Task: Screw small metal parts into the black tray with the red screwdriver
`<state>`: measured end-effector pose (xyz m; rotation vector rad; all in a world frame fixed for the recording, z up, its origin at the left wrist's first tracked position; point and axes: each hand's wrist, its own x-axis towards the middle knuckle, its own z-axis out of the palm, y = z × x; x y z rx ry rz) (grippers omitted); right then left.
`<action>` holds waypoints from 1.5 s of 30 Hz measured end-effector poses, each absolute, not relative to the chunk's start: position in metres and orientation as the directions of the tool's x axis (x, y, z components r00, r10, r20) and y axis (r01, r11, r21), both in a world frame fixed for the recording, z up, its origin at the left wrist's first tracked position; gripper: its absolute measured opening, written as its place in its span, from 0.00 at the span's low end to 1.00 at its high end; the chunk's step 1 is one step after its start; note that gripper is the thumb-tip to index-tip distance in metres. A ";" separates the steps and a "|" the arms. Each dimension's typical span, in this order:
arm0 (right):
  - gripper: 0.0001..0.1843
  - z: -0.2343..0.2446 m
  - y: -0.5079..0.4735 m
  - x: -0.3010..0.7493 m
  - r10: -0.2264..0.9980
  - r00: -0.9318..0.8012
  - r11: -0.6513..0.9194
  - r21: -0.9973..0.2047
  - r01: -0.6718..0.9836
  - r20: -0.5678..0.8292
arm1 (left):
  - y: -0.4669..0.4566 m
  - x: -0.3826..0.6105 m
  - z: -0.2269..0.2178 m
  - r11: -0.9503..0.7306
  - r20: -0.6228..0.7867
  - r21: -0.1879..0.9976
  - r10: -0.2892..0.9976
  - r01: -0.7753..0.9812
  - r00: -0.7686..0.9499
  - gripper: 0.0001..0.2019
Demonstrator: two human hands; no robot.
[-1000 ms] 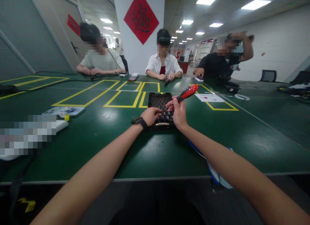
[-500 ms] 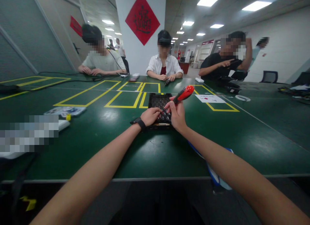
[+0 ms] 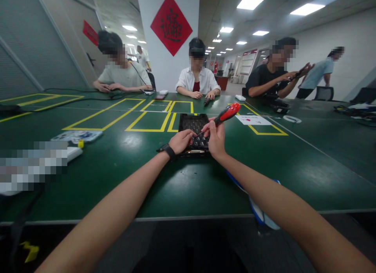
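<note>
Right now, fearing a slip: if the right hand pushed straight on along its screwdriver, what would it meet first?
Probably the black tray; the screwdriver aims down into it, close beside the left hand. Depth is unclear.

The green table (image 3: pixel 123 175) bore yellow tape rectangles (image 3: pixel 147 120) across its far half. A black tray (image 3: pixel 194 126) lay flat near the middle, and the clock directions here run from it. At two o'clock a white sheet (image 3: pixel 253 120) with small red marks lay inside a taped outline. Beyond it, also at two, was a white ring-shaped piece (image 3: pixel 292 118). At nine lay a flat printed card (image 3: pixel 76 135), with a small yellow piece (image 3: pixel 80 143) at its near edge. At eleven, black cables (image 3: pixel 88 95) ran along the far left. At twelve sat a small dark stack (image 3: pixel 161 96), and at one a small white box (image 3: pixel 241 97). At five, a blue-and-white item (image 3: pixel 264 222) overhung the near edge.
</note>
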<state>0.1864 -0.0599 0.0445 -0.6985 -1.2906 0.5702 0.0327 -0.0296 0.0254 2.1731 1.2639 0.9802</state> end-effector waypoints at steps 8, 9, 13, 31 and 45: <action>0.18 0.042 -0.043 0.193 0.754 0.344 0.595 -0.804 0.004 0.560 | -0.047 0.037 0.038 -0.574 0.416 0.678 0.815 0.459 0.404 0.29; 0.18 0.042 -0.043 0.193 0.756 0.346 0.591 -0.806 0.001 0.555 | -0.047 0.037 0.038 -0.577 0.410 0.680 0.810 0.452 0.418 0.30; 0.18 0.042 -0.045 0.192 0.761 0.336 0.588 -0.809 0.004 0.555 | -0.048 0.038 0.040 -0.571 0.383 0.692 0.809 0.442 0.446 0.34; 0.17 0.043 -0.049 0.191 0.748 0.303 0.609 -0.792 0.042 0.591 | -0.049 0.038 0.040 -0.571 0.386 0.706 0.806 0.419 0.449 0.36; 0.17 0.043 -0.052 0.190 0.731 0.296 0.630 -0.775 0.051 0.615 | -0.047 0.037 0.038 -0.574 0.378 0.710 0.799 0.408 0.467 0.37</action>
